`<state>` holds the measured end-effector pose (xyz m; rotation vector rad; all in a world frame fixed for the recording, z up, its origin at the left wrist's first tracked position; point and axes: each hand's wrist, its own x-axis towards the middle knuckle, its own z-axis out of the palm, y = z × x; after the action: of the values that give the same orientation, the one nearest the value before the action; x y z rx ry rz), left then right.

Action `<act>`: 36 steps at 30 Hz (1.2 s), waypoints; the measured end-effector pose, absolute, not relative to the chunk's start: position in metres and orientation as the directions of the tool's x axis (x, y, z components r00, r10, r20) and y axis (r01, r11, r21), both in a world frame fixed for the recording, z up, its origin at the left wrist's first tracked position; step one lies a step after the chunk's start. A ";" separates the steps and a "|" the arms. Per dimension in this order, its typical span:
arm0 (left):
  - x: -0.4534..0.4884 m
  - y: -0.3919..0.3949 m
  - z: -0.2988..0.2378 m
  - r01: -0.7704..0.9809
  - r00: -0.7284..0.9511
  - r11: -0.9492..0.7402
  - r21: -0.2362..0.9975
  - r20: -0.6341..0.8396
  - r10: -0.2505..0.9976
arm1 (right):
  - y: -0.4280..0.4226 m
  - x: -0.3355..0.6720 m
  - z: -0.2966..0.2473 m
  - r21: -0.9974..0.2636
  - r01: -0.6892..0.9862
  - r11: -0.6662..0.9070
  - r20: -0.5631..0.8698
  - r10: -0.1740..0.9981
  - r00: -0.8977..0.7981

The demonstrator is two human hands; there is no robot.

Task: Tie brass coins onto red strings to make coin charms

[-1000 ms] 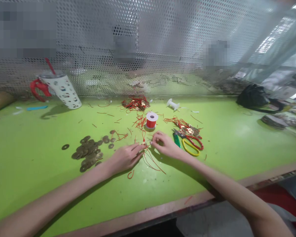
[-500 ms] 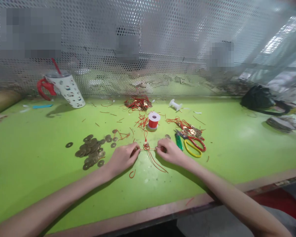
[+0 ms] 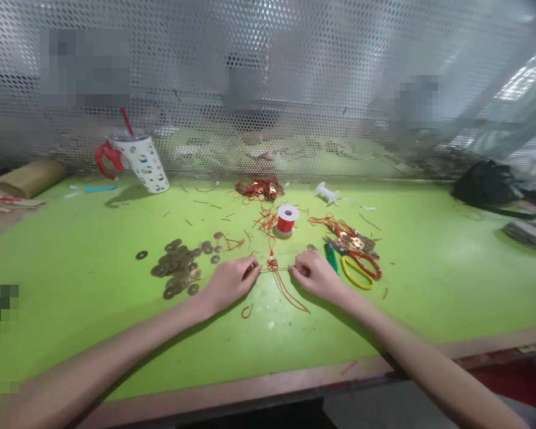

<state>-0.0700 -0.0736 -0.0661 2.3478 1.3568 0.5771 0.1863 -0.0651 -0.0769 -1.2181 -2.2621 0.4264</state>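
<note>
My left hand [image 3: 236, 279] pinches one end of a thin red cord [image 3: 282, 269], and my right hand [image 3: 313, 275] pinches the other. Between them the cord runs nearly straight across the tabletop. At its middle sits a round holed coin [image 3: 272, 261] tied with red cord, a loop pointing away from me. Long loose red strands [image 3: 290, 294] trail from it toward the right front. Left of my left hand lies a heap of dull brass coins [image 3: 176, 266]. Just beyond my right hand are a green-handled tool [image 3: 331, 258] and scissors [image 3: 358, 271] with red and yellow grips.
A spool of red cord [image 3: 286, 221] stands behind the coin. Finished-looking corded coins [image 3: 355, 239] and another red-corded pile [image 3: 259, 189] lie farther back. An empty white spool [image 3: 327, 192], a patterned tumbler [image 3: 146, 164] and a black bag [image 3: 489, 185] are near the perforated metal screen [image 3: 295, 137].
The view has turned slightly left, so everything appears shifted to the right. Both hands keep their pinch on the cord, with the coin still between them.
</note>
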 end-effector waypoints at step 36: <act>-0.050 -0.067 -0.039 0.350 0.535 0.365 0.862 -0.505 0.678 | -0.099 0.170 -0.057 -0.641 0.560 0.525 0.186 0.814 -0.550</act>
<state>-0.0496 -0.0673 -0.0394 1.2348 1.0481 0.2695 0.1700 -0.0987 -0.0566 -1.1203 -2.2986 0.7248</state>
